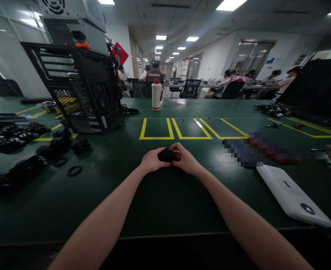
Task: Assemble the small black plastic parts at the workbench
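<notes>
The left hand (152, 160) and right hand (184, 159) both have their grip on 1 small black part (165, 155), fingers curled around it. They hold it low over the green desk (165, 210), in front of the yellow boxes (156, 138). Over to the left sit more black parts (53, 148) and 2 black rings (74, 171). A white bottle (156, 96) stands behind the yellow boxes.

L hand (153, 160) & R hand (187, 160) bare; L forearm (109, 206) & R forearm (238, 206) also bare, smooth, slim nr hands, wider further up.
</notes>
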The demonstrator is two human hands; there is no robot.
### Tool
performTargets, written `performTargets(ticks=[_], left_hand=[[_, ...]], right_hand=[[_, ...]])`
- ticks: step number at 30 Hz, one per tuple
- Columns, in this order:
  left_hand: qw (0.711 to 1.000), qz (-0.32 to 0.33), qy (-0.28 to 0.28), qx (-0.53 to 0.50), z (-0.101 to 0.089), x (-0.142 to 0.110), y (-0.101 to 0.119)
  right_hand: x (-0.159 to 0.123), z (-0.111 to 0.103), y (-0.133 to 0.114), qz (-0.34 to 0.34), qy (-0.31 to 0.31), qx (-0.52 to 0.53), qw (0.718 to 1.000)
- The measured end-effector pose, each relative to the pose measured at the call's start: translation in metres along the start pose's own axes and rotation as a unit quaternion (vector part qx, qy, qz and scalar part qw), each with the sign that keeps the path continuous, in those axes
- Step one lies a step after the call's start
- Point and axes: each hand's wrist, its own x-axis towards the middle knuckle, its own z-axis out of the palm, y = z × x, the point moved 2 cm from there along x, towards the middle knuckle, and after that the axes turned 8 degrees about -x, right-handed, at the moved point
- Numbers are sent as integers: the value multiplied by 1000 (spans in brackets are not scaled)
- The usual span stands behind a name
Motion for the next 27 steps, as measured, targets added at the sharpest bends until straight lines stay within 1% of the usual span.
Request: performTargets(ticks=[2, 6, 8, 12, 15, 19, 24, 27], left_hand=[[1000, 4, -2, 0, 0, 0, 0], [1000, 9, 5, -4, 0, 0, 0], [1000, 8, 7, -6, 0, 0, 1], [1000, 6, 5, -9, 0, -1, 3], [1000, 2, 5, -8, 0, 0, 2], [1000, 8, 10, -6, 1, 1, 0], [1000, 9, 9, -7, 0, -1, 1], [1000, 9, 6, -8, -1, -1, 2]], right_hand=[[0, 1, 0, 5, -12, 22, 1000], [-1, 1, -2, 47, -31, 84, 995], [-2, 0, -3, 58, -31, 100, 993], [-2, -3, -5, 45, -26, 98, 994], [-1, -3, -6, 35, -42, 97, 994], [-1, -4, -7, 38, -55, 105, 992], [0, -6, -6, 41, -27, 98, 994], [1, -4, -5, 52, -22, 101, 993]])
